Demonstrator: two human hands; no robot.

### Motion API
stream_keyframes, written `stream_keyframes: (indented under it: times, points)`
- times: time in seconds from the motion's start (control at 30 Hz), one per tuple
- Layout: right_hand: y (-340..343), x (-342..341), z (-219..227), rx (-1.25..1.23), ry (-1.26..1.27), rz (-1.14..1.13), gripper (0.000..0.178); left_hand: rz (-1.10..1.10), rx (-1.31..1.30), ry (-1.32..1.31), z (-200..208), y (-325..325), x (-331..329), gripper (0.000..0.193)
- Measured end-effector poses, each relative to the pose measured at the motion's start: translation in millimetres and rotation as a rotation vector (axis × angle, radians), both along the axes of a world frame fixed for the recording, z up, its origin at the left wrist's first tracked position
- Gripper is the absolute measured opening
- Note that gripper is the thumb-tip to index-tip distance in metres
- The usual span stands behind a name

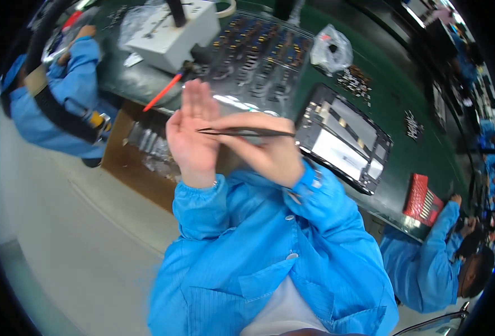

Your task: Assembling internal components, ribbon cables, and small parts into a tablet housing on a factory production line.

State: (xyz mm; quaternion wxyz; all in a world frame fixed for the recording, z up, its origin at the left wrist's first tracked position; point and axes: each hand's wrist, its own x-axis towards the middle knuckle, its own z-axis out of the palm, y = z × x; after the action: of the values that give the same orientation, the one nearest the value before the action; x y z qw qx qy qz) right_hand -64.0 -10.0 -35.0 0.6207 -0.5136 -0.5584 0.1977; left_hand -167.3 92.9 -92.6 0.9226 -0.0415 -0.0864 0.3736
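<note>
My left hand (pixel 196 140) is held palm up with its fingers stretched out. Over that palm, my right hand (pixel 267 147) pinches a pair of dark tweezers (pixel 244 132), whose points reach to the middle of the left palm. Whether a tiny part sits at the tips is too small to tell. To the right of my hands, on the green bench, lies an opened tablet (pixel 345 137) with its inner boards, cables and white panel showing. Behind my hands stands a clear plastic tray (pixel 253 61) with rows of small dark flex-cable parts.
A cardboard box (pixel 141 179) holding clear plastic scraps stands left of my hands. On the bench are a white box-shaped device (pixel 174 36), a plastic bag (pixel 331 50), piles of small parts (pixel 355 84) and a red package (pixel 418 196). People in blue coats (pixel 57 106) work on both sides.
</note>
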Motion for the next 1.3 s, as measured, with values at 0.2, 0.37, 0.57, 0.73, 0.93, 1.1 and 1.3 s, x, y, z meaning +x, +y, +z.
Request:
stream_keyframes:
  times: [0.2,0.37,0.57,0.73,0.93,1.1,1.3]
  points:
    - [117,-83,-63,-0.029,-0.076,0.254,0.018,0.582,0.054,0.762,-18,54,-79,0.051]
    - [158,-124,-78,-0.178,-0.132,0.170,0.018,0.599,0.111,0.866,-52,86,-126,0.051]
    - [167,-158,-91,-0.294,0.418,0.121,0.021,0.665,0.044,0.919,-64,92,-152,0.048]
    - [146,-144,-89,-0.590,1.720,0.359,0.029,0.807,0.101,0.962,-24,53,-107,0.048]
    - [5,-56,-20,-0.215,1.582,0.374,0.023,0.518,0.629,1.119,13,-5,-36,0.040]
    - [-117,19,14,0.266,1.052,-0.161,0.026,0.270,2.363,0.876,42,-49,100,0.046]
    - [-166,104,25,0.228,0.532,-0.591,0.019,0.452,2.742,0.860,14,-85,194,0.043]
